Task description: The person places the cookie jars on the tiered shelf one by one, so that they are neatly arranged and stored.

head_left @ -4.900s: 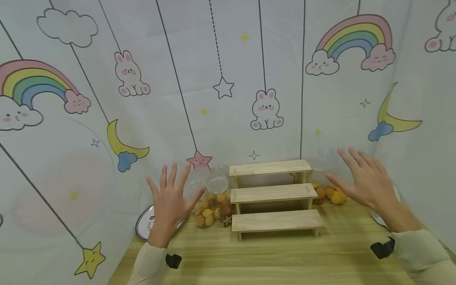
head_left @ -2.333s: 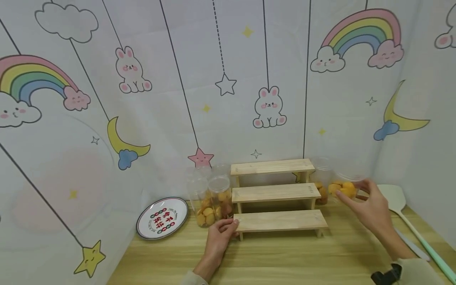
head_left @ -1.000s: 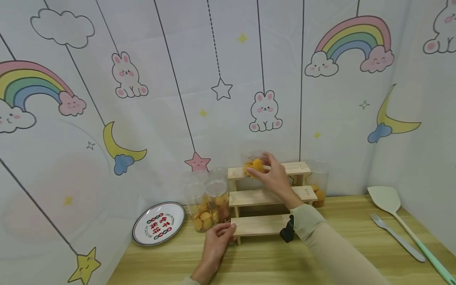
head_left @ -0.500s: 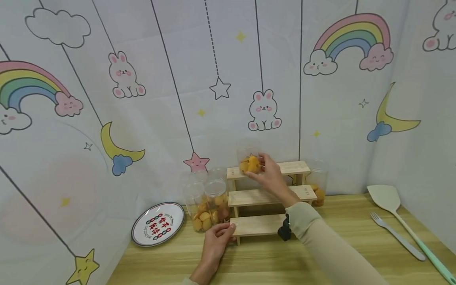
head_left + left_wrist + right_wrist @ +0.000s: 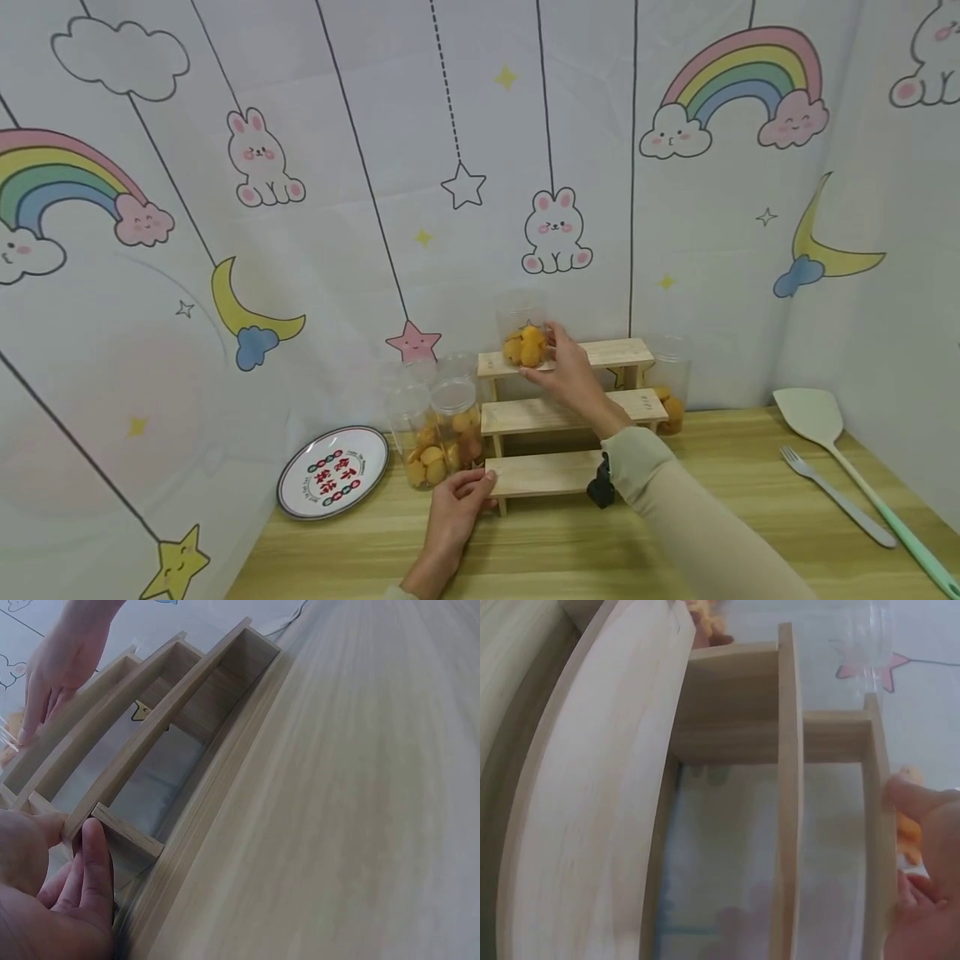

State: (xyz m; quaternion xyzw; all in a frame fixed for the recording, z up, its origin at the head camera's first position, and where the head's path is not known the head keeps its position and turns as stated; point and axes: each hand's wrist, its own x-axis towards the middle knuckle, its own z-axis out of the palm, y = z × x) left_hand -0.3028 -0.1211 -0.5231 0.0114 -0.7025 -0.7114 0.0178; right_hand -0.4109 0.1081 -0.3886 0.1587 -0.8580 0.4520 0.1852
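Observation:
A three-tier wooden rack (image 5: pixel 547 475) stands on the table. My left hand (image 5: pixel 454 510) grips the left end of its lowest step; the left wrist view shows the thumb above and fingers (image 5: pixel 96 862) against the end support. My right hand (image 5: pixel 576 377) holds a clear jar of orange-yellow pieces (image 5: pixel 527 345) at the left part of the top step (image 5: pixel 618 353). In the right wrist view, the right hand (image 5: pixel 930 862) is at the edge of a step, with orange pieces (image 5: pixel 908 838) partly hidden behind it.
Several clear jars (image 5: pixel 425 462) stand left of the rack, beside a white plate (image 5: pixel 333 472). Another jar (image 5: pixel 670 392) is behind its right end. A fork (image 5: pixel 836 495) and a pale spatula (image 5: pixel 813 417) lie at the right. A patterned cloth (image 5: pixel 337 208) hangs behind.
The right hand has brought the jar from the right side over to the rack's top step. The left hand, first raised, has taken hold of the lowest step and stayed there.

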